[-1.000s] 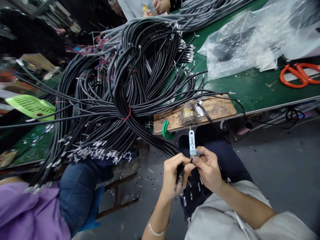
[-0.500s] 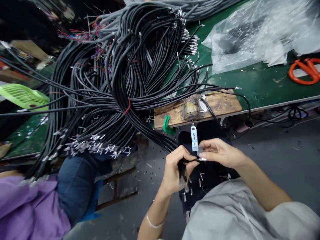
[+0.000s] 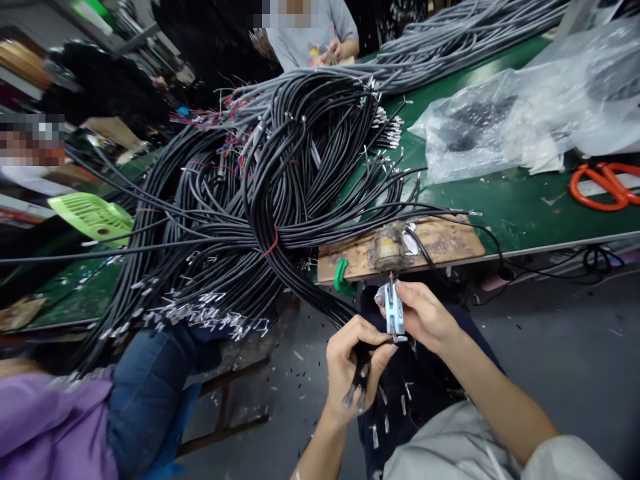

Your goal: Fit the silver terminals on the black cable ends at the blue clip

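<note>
My left hand is closed around a bunch of black cables; their stripped, silvery ends stick out below the fist. Between its thumb and forefinger one cable end points right, at the lower end of a light-blue plastic piece. That piece sits on the shaft of a small, grimy motor. Thumb and fingers of my right hand pinch the blue piece from the right, with the fingertips partly hidden behind it. The motor is mounted on a wooden board at the table edge.
A green clamp grips the board. Heaped black cables cover the green table on the left. Orange scissors and a clear plastic bag lie right. A person in purple sits left; another person is across.
My right hand has moved up from the cable end onto the blue piece, which has turned. The left hand keeps the cables. The camera view has tilted up, showing more of the background.
</note>
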`<state>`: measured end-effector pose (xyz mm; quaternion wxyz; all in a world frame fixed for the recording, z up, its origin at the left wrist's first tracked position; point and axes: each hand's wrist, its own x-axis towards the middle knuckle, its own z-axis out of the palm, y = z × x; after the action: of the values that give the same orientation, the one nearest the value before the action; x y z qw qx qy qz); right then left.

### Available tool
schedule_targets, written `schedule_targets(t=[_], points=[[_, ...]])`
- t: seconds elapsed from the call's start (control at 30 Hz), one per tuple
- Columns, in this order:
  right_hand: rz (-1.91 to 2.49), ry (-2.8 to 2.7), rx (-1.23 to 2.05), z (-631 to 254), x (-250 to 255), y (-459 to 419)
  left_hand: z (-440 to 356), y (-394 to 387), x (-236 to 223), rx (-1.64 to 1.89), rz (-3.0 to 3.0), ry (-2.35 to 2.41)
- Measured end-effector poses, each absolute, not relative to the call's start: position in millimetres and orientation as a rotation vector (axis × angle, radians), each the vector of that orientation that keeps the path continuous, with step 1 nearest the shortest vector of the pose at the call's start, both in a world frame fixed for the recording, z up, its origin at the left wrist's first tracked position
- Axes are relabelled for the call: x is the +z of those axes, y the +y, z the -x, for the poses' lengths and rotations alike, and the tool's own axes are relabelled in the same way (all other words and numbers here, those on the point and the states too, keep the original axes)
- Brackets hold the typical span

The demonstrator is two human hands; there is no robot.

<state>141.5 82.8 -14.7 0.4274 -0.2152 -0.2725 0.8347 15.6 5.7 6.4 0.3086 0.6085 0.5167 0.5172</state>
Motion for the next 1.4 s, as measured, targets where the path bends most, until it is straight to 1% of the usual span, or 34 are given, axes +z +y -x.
schedule_targets(t=[0.23,0.33,0.43,0.53,0.63,0.77,0.83,0.93,1.07,1.17,1.2,1.27,1.33,1.4], points=[[0.439,-0.607,2.256,-145.8,-27.2,80.2,-16.4,7.4,12.7,1.26,-1.648,1.409],[0.485,-0.575,2.236,-154.9,-42.1,79.4,-15.2,4.5,13.4,1.278,-1.68,1.363],[0.573,-0.627,2.145,-169.4,-58.4,74.1,-11.8,0.0,12.2,1.312,-1.712,1.337],[0.743,-0.838,1.976,-183.7,-65.5,63.3,-5.1,-1.9,9.0,1.279,-1.754,1.285],[0.869,-1.159,1.678,-189.3,-57.8,50.3,0.7,2.3,4.4,1.118,-1.801,1.262],[0.685,-1.696,1.161,-179.3,-35.1,36.0,1.2,12.7,1.6,0.893,-1.875,1.393],[0.601,-1.778,0.977,-172.2,-27.3,32.4,1.5,15.8,2.7,0.835,-1.921,1.384],[0.613,-1.681,0.874,-166.7,-25.8,31.8,5.7,15.1,4.6,0.839,-1.932,1.287],[0.727,-1.522,0.969,-163.2,-36.8,32.4,7.2,7.3,3.0,0.977,-1.939,1.251],[0.888,-1.3,1.026,-151.9,-45.1,27.4,-0.7,1.7,-0.8,1.033,-1.954,1.403],[0.915,-1.196,1.089,-146.5,-46.5,25.0,-4.0,0.4,-2.5,1.029,-1.949,1.453],[0.89,-0.935,1.34,-136.1,-46.5,21.0,-9.3,-1.4,-6.8,1.036,-1.927,1.524],[0.79,-0.639,1.647,-129.1,-44.2,19.3,-12.1,-2.5,-11.7,1.076,-1.897,1.555],[0.69,-0.436,1.879,-127.6,-42.3,19.8,-12.6,-3.4,-15.5,1.117,-1.874,1.55]])
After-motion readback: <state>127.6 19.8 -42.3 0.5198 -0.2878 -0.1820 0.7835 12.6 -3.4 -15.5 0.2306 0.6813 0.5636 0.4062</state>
